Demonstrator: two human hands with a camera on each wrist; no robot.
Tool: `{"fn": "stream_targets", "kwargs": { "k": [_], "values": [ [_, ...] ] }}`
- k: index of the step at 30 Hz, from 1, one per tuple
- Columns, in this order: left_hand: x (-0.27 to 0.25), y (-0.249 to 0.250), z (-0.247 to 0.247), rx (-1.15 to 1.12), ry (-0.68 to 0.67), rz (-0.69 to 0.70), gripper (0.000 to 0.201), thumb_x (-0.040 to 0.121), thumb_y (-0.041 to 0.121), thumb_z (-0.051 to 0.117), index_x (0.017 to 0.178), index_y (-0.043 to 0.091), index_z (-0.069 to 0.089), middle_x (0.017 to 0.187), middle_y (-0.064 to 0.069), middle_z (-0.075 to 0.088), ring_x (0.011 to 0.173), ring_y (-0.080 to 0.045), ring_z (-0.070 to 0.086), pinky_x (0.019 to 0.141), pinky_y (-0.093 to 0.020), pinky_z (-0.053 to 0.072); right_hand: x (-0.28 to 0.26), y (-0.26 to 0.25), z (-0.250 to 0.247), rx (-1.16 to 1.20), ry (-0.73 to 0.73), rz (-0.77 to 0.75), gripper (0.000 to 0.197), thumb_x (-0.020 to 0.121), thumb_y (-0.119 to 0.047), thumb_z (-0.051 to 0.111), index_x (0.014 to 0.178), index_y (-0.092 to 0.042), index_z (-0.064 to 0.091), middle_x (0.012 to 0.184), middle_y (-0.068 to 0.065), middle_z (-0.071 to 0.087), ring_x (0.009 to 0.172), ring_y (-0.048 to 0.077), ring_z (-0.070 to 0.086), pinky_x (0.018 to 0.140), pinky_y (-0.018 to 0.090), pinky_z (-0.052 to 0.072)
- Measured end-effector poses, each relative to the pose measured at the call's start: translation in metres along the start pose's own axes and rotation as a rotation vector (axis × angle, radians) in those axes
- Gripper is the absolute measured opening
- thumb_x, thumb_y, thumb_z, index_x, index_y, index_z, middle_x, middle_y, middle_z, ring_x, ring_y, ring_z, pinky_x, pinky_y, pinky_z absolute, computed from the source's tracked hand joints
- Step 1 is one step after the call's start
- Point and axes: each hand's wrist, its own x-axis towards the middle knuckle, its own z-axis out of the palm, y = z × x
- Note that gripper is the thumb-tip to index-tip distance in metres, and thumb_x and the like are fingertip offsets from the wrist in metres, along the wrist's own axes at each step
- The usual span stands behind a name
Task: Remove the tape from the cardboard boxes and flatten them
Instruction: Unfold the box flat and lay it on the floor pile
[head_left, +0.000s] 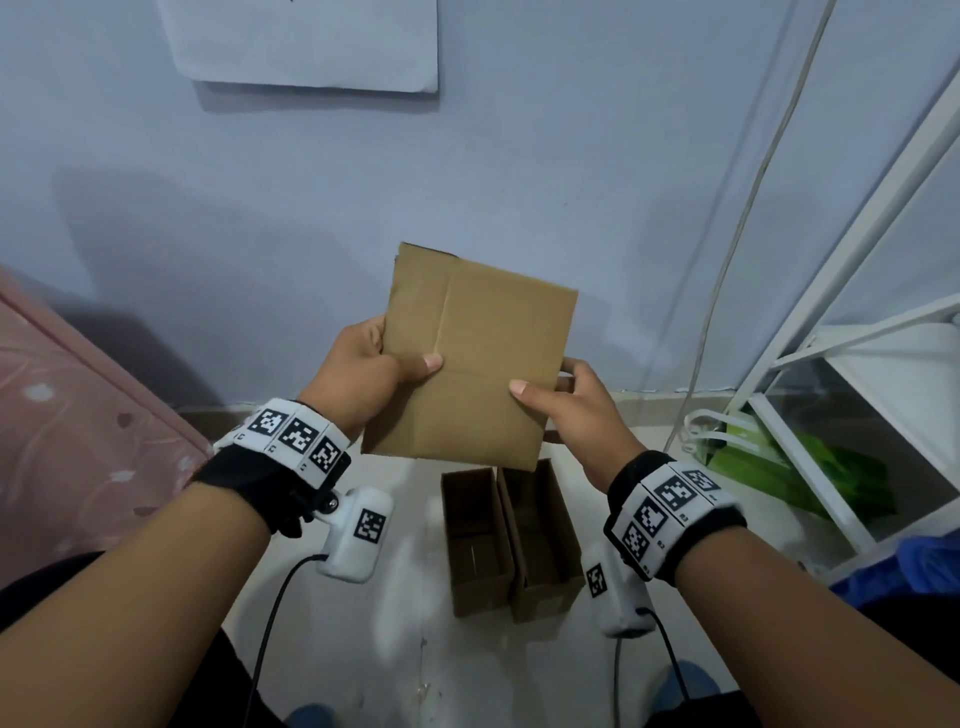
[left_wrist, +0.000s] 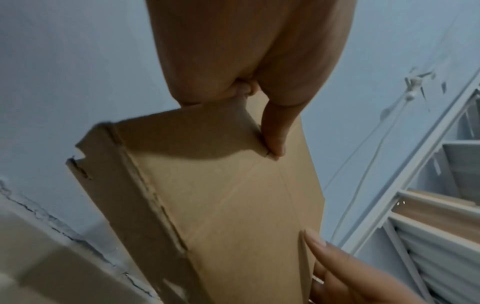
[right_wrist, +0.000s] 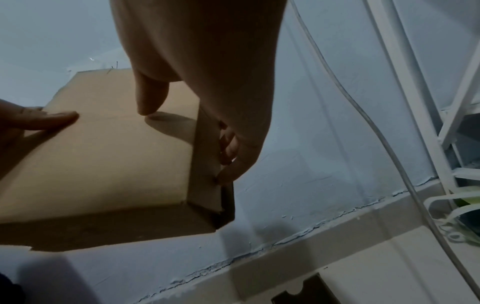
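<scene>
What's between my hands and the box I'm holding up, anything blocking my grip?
Nothing visible. The left hand and right hand both already hold the cardboard box directly, thumbs on its near face, fingers behind. The two open boxes lie on the floor below, apart from it.

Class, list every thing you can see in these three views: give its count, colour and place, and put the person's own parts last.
held cardboard box: one, brown, raised in front of the wall, gripped at both sides
open cardboard boxes: two, brown, side by side on the floor below the held one
paper sheet: one, white, on the wall, top left
wall: one, pale blue, behind everything
cable: one, whitish, hanging down the wall at right
rack: one, white, far right
bag: one, green with white handles, under the rack
cloth: one, pink patterned, far left
wrist cameras: two, white, below the wrists
left hand: one, pinching the box's left edge
right hand: one, holding the box's right edge
</scene>
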Motion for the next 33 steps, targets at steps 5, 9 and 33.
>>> {"fn": "stream_targets", "kwargs": {
  "k": [5,9,33],
  "values": [
    [0.003,0.005,-0.005,-0.047,0.088,0.056,0.03,0.083,-0.002,0.075,0.109,0.012,0.069,0.099,-0.003,0.078,0.088,-0.02,0.075,0.073,-0.03,0.06,0.0,-0.006,0.001,0.013,-0.025,-0.029,0.055,0.092,-0.025,0.073,0.141,-0.016,0.05,0.123,-0.001,0.068,0.108,0.013,0.069,0.087,0.036,0.058],
    [0.001,0.008,-0.005,-0.066,0.143,0.131,0.027,0.081,-0.005,0.076,0.099,0.014,0.071,0.09,0.002,0.079,0.08,-0.014,0.075,0.068,-0.025,0.059,-0.001,-0.013,0.0,0.052,-0.008,-0.063,0.046,0.094,-0.022,0.07,0.137,-0.017,0.054,0.115,-0.004,0.071,0.103,0.011,0.071,0.08,0.031,0.056],
    [-0.007,0.007,-0.004,-0.06,0.126,0.06,0.019,0.08,0.008,0.081,0.098,0.01,0.074,0.091,-0.001,0.079,0.083,-0.018,0.076,0.068,-0.025,0.06,0.003,-0.01,-0.006,-0.136,0.183,-0.096,0.055,0.068,-0.034,0.092,0.109,-0.018,0.059,0.106,-0.001,0.072,0.096,0.017,0.071,0.088,0.045,0.06]
  ]
}}
